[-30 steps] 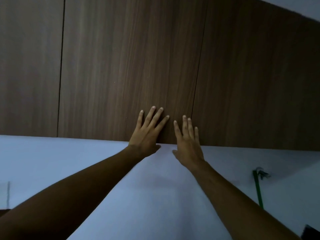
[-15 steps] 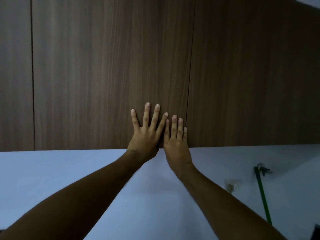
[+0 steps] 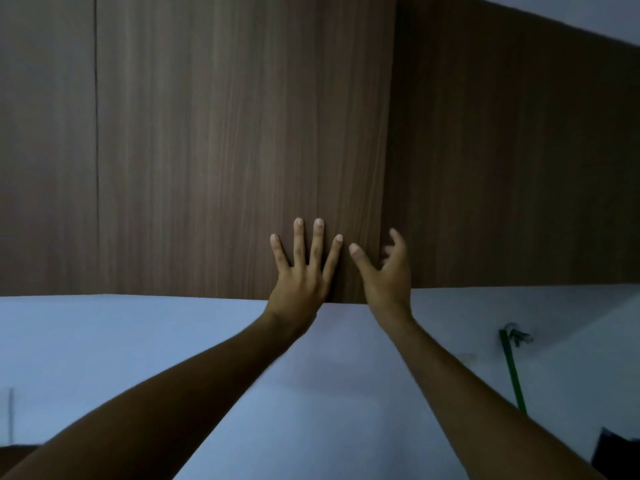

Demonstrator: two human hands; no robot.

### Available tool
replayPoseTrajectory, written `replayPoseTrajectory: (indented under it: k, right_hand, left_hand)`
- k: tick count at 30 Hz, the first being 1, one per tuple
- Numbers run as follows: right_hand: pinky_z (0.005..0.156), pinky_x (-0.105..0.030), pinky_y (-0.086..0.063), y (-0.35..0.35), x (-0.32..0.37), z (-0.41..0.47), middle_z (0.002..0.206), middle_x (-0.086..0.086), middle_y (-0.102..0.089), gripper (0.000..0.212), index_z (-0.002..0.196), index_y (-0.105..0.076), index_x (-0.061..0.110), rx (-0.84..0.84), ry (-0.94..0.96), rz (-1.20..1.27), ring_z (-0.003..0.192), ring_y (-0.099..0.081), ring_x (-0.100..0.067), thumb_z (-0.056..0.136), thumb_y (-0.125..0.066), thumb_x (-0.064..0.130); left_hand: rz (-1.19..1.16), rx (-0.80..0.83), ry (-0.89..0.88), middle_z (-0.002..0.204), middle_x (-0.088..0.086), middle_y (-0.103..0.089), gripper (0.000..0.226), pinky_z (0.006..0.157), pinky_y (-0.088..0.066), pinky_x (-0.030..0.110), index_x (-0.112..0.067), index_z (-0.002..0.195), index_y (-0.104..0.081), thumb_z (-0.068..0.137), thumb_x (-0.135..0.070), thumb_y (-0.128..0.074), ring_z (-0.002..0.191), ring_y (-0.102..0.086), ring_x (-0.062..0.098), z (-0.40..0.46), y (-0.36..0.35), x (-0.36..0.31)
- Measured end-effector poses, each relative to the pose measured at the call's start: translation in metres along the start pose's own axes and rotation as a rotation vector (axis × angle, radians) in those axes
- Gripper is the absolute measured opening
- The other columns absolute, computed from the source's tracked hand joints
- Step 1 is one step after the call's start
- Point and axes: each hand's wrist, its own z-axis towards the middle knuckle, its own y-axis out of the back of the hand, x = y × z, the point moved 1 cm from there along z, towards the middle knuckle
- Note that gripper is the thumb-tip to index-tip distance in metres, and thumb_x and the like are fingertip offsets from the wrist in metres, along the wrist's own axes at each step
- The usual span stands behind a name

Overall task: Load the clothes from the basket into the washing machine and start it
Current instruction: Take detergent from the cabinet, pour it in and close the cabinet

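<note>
- My left hand lies flat on the middle of three wooden cabinet doors, four fingers spread.
- My right hand, at its 3 o'clock, curls over that door's edge.
- One green pole at 4 o'clock.
- Basket, washer: unseen.

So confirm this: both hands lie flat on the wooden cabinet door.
Not quite. The head view shows only the left hand flat on the wooden cabinet door; the right hand has its fingers curled at the door's right edge.

2 bare forearms, no sleeves; short pale nails on the fingers.
</note>
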Motion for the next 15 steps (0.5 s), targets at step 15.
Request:
replayPoseTrajectory:
  k: [15]
  right_hand:
    - [0.078,-0.038,-0.060,0.038,0.082,-0.063,0.100,0.004,-0.067,0.041,0.104,-0.061,0.020,0.127,-0.007,0.156,0.091,-0.066,-0.011,0.083,-0.066,0.055]
  left_hand:
    - [-0.993,-0.102,0.265,0.160,-0.009,-0.015,0.065,0.118,-0.024,0.054,-0.028,0.146,-0.038,0.086,-0.013,-0.057,0.150,-0.005,0.014,-0.049,0.146,-0.010]
